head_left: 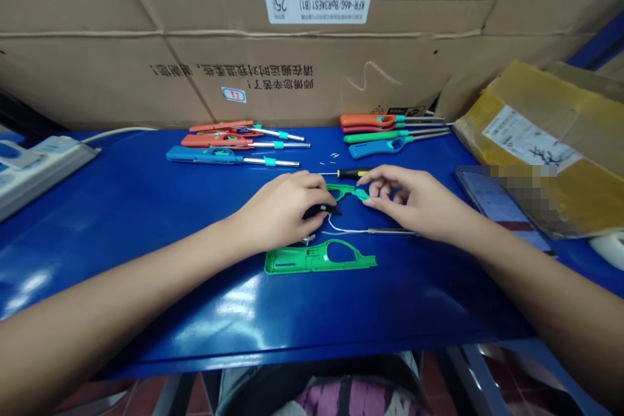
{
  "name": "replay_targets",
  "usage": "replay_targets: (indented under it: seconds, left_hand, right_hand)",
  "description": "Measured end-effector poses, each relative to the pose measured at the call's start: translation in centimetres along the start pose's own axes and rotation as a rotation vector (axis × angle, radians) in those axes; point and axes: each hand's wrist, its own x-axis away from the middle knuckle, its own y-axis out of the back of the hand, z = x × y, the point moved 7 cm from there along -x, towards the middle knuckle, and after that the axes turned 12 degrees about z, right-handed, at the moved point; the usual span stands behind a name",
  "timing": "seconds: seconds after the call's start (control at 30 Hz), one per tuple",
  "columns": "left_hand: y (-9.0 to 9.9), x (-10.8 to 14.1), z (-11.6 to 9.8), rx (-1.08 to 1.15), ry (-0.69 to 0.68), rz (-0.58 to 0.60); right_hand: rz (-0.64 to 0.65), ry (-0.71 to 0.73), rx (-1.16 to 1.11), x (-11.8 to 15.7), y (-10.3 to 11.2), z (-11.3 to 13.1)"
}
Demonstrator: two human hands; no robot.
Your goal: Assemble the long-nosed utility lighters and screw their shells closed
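Near the middle of the blue table, my left hand (292, 209) is closed, its fingertips around a small black part (331, 209) with a white wire. To its right my right hand (407, 198) pinches a small teal piece (361, 194) at the end of a green shell half (341, 190), which is partly hidden behind my left hand. A second green shell half (319, 257) lies open side up nearer the table's front edge. Between the hands, a thin metal tube (390, 231) lies with the white wire at its left end. Behind them is a black and yellow screwdriver (351, 173).
Several orange and blue lighters (209, 155) lie at back left, and more coloured ones (373, 148) at back right. A power strip (43, 169) is far left. A phone-like slab (502, 208) and yellow-taped packaging (546, 136) lie right. Cardboard (234, 52) stands behind.
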Motion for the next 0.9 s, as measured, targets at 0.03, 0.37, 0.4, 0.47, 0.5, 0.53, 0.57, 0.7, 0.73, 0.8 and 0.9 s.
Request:
replay_targets:
  seconds: [0.03, 0.37, 0.4, 0.47, 0.5, 0.53, 0.57, 0.7, 0.73, 0.8, 0.9]
  left_hand:
    - [-0.1, 0.0, 0.0, -0.014, 0.007, 0.011]
    - [2.6, 1.8, -2.8, -0.151, -0.004, -0.095]
    - [3.1, 2.2, -3.3, -0.14, -0.023, -0.129]
    - [4.0, 2.9, -4.2, -0.093, -0.05, -0.209]
    - [4.3, 3.3, -4.4, -0.06, -0.056, -0.25]
    - [4.5, 3.6, -4.6, -0.02, -0.058, -0.29]
    - [4.5, 3.9, -4.6, 0.027, -0.058, -0.328]
    - [3.5, 4.5, -3.6, 0.239, -0.01, -0.414]
    - [3.2, 4.6, -3.2, 0.287, 0.015, -0.424]
    - [2.5, 4.5, -2.4, 0.401, 0.073, -0.437]
    - [1.6, 4.4, -1.3, 0.621, 0.159, -0.432]
  right_hand:
    - [0.002, -0.004, -0.06, 0.1, 0.2, 0.3]
    - [0.25, -0.114, -0.376, 1.0, -1.8, 1.0]
    - [0.256, -0.105, -0.403, 1.1, -1.9, 1.1]
    - [0.268, -0.09, -0.469, 1.2, -2.1, 1.2]
    - [0.27, -0.081, -0.503, 1.2, -2.2, 1.2]
    - [0.268, -0.069, -0.537, 1.2, -2.2, 1.2]
    - [0.265, -0.055, -0.565, 1.1, -2.2, 1.3]
    - [0.246, 0.002, -0.595, 1.0, -2.3, 1.5]
    - [0.244, -0.002, -0.586, 0.9, -2.3, 1.5]
    - [0.236, -0.022, -0.563, 0.9, -2.5, 1.6]
    - [0.217, -0.032, -0.51, 0.8, -2.6, 1.8]
